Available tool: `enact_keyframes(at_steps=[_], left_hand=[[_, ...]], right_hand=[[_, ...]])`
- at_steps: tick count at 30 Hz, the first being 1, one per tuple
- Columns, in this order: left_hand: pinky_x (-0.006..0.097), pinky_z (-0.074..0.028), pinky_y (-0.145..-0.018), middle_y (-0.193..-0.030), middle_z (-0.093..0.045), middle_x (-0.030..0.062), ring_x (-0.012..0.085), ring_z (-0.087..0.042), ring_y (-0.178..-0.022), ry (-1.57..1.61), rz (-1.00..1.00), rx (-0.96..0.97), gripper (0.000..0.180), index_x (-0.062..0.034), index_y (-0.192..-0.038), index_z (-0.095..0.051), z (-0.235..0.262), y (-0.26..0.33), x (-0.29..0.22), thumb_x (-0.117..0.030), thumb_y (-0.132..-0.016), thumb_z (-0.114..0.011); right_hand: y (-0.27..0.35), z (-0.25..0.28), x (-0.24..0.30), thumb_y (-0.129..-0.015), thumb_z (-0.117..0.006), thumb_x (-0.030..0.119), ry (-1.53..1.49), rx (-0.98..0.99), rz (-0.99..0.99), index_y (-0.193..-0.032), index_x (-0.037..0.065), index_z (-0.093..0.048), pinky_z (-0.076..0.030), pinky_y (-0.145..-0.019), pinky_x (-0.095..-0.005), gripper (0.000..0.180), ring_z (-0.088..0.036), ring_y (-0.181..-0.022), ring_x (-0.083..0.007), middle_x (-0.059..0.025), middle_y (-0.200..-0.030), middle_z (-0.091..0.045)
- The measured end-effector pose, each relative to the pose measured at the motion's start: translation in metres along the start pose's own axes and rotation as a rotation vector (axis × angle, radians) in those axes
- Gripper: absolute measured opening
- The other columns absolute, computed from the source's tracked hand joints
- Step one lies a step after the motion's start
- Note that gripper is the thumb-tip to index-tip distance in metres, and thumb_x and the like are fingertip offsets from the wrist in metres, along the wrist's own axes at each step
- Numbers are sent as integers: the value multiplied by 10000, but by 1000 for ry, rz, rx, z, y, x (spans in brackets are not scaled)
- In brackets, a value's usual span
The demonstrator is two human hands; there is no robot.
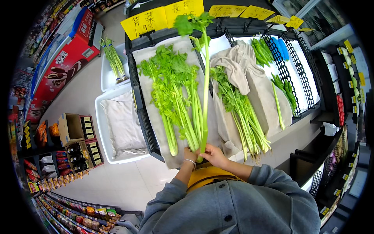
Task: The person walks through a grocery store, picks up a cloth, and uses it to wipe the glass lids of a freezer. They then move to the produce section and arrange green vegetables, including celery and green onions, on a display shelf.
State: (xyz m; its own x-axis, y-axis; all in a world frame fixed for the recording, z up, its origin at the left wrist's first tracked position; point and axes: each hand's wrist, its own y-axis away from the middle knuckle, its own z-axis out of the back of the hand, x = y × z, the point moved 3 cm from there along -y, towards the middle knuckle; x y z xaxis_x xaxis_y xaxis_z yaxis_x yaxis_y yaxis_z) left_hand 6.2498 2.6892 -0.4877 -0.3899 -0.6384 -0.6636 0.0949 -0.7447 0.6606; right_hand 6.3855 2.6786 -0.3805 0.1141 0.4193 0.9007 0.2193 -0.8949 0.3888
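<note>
My right hand grips the base of one long celery stalk, which stands up over the display with its leafy top near the yellow price signs. My left hand holds the root end of a celery bunch that lies on a beige cloth in a black display bin. Both hands meet at the bin's near edge. A second celery bunch lies to the right, partly under a folded beige cloth.
White tubs stand left of the bin, one lined with cloth, one with green onions. Green vegetables lie at the right behind black dividers. A red freezer chest and snack shelves flank the tiled aisle.
</note>
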Motion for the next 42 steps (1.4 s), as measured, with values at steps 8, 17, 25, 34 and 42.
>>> enact_keyframes(at_steps=[8,17,25,34,42], left_hand=[[317,-498,-634,-823,-590,102,196,-600,-732,666,95,395,342,10,-1136,-488,26,35,-24,-166,-863,-598],[287,-404,-569,-732,-494,62,179,-487,-635,887,-165,778,604,-20,-1217,-414,132,127,-69,-378,-783,-634],[270,-345,-517,-667,-427,32,147,-413,-574,1160,-392,1124,683,-56,-1281,-401,164,146,-79,-383,-742,-664],[283,-363,-544,-683,-470,51,163,-455,-599,994,-398,1168,661,-76,-1257,-421,159,157,-96,-307,-705,-702],[319,-394,-649,-793,-498,83,191,-481,-740,669,-435,990,620,-57,-1203,-416,131,153,-125,-288,-714,-720]], right_hand=[[74,39,97,-864,-560,25,166,-51,243,-1063,19,-524,-467,-821,-279,203,-589,-931,-154,-74,-982,-613],[130,224,96,-844,-568,54,604,-677,102,-1004,4,-490,-458,-656,-285,185,-550,-714,-175,-85,-814,-553],[148,323,37,-837,-534,63,1008,-1062,43,-1088,53,-474,-438,-739,-472,258,-544,-884,-420,-228,-931,-543],[130,354,2,-742,-530,-15,1237,-1014,-270,-1055,38,-521,-443,-802,-444,317,-544,-911,-375,-184,-966,-554],[73,236,128,-795,-616,182,945,-630,297,-1056,-14,-594,-442,-862,-396,328,-560,-980,-354,-222,-1045,-590]])
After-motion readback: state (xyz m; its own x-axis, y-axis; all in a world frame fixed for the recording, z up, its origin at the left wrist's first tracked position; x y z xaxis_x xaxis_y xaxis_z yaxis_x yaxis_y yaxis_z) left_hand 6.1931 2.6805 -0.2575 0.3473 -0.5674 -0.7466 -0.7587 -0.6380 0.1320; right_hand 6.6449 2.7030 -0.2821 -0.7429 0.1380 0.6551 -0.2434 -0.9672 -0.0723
